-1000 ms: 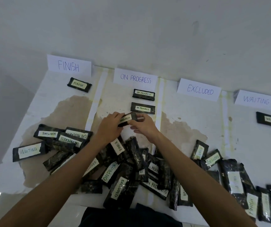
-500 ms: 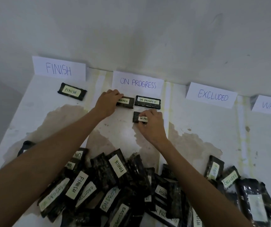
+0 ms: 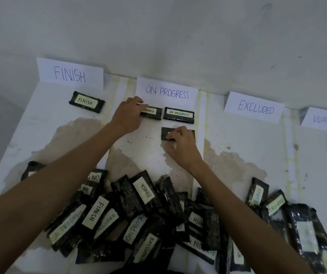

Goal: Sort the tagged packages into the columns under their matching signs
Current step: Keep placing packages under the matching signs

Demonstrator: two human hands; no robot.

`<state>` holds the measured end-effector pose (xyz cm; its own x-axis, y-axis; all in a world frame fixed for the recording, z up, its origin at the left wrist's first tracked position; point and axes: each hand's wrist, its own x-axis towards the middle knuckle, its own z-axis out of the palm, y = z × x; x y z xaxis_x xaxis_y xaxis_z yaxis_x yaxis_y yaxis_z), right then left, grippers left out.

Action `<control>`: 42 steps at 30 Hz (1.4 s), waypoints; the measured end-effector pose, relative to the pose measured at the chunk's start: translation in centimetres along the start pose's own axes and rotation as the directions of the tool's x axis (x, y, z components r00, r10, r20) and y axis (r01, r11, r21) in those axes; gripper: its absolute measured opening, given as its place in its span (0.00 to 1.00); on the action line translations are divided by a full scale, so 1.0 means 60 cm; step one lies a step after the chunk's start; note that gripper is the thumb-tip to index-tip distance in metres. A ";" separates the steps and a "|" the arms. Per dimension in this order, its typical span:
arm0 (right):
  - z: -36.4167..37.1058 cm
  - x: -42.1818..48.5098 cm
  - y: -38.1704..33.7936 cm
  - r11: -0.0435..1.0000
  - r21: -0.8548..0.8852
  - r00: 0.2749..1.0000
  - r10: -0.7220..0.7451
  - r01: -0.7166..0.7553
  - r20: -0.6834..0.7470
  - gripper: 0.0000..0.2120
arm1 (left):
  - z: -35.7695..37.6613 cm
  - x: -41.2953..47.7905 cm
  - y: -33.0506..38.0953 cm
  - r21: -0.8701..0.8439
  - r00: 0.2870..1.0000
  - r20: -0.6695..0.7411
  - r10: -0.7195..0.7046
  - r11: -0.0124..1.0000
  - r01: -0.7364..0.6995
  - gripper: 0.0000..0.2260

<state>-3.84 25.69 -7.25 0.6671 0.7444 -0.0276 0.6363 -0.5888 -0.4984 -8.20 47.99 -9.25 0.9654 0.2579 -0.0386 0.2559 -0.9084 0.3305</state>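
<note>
Left hand pinches the end of an ON PROGRESS package - right hand has its fingers curled round a second package, just nearer.

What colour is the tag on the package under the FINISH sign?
The tag is pale yellow with dark lettering; head view.

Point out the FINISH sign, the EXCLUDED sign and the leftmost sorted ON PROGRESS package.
FINISH sign (image 3: 69, 76): head view, its lettering.
EXCLUDED sign (image 3: 255, 107): head view, its lettering.
Leftmost sorted ON PROGRESS package (image 3: 149, 111): head view, its tag.
</note>
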 end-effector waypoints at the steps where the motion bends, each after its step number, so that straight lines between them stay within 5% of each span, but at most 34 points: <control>1: -0.011 -0.011 -0.009 0.999 0.038 0.998 -0.039 0.037 0.044 0.09 | -0.007 -0.016 0.009 -0.049 1.000 -0.004 0.006 0.999 -0.006 0.21; 4: -0.034 -0.060 -0.042 0.989 0.081 0.946 0.095 -0.125 0.310 0.14 | -0.025 -0.083 0.042 -0.182 0.999 0.043 0.019 0.983 -0.011 0.18; 7: -0.025 -0.123 -0.058 0.958 -0.130 0.840 0.285 -0.254 0.461 0.25 | -0.024 -0.165 0.073 -0.269 0.992 0.124 -0.005 0.962 0.039 0.17; 9: -0.014 -0.159 -0.064 0.939 -0.188 0.805 0.343 -0.287 0.484 0.22 | -0.015 -0.216 0.092 -0.321 0.984 0.170 -0.048 0.942 0.101 0.16; 13: -0.008 -0.196 -0.069 0.907 0.008 0.837 0.385 -0.422 0.390 0.17 | -0.003 -0.288 0.145 -0.449 0.951 0.177 -0.254 0.839 0.307 0.13; 15: -0.014 -0.206 -0.079 0.926 0.065 0.896 0.340 -0.372 0.286 0.11 | -0.005 -0.314 0.179 -0.555 0.864 0.268 -0.427 0.664 0.500 0.14; 16: -0.017 -0.211 -0.087 0.941 0.089 0.925 0.299 -0.326 0.236 0.09 | -0.007 -0.325 0.197 -0.640 0.796 0.397 -0.457 0.484 0.597 0.16; 18: -0.022 -0.225 -0.105 0.966 0.152 0.968 0.184 -0.211 0.173 0.11 | -0.015 -0.344 0.229 -0.724 0.700 0.610 -0.370 0.099 0.683 0.18; 19: -0.025 -0.233 -0.115 0.975 0.168 0.979 0.115 -0.144 0.169 0.13 | -0.018 -0.352 0.241 -0.745 0.700 0.628 -0.340 -0.002 0.667 0.16; 24: -0.053 -0.262 -0.138 0.991 0.130 0.983 0.000 -0.024 0.182 0.21 | -0.038 -0.385 0.246 -0.829 0.731 0.556 -0.395 -0.207 0.519 0.09; 32: -0.074 -0.274 -0.144 0.983 0.159 0.971 0.057 -0.096 0.233 0.27 | -0.069 -0.393 0.219 -0.871 0.775 0.491 -0.398 -0.212 0.443 0.08; 36: -0.080 -0.275 -0.157 0.974 0.210 0.972 0.030 -0.081 0.235 0.21 | -0.070 -0.394 0.216 -0.869 0.749 0.493 -0.443 -0.209 0.448 0.11; 39: -0.084 -0.276 -0.159 0.966 0.245 0.983 0.031 -0.076 0.179 0.20 | -0.067 -0.395 0.210 -0.855 0.757 0.448 -0.476 0.021 0.519 0.12; 42: -0.085 -0.277 -0.147 0.994 0.041 0.992 -0.104 0.101 0.074 0.28 | -0.075 -0.394 0.216 -0.777 0.860 0.398 -0.320 0.380 0.501 0.12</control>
<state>-18.58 16.88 2.04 0.5665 0.8231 -0.0398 0.6844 -0.4969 -0.5336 -27.91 31.59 0.21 0.7680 0.3817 -0.5142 0.5421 0.0401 0.8394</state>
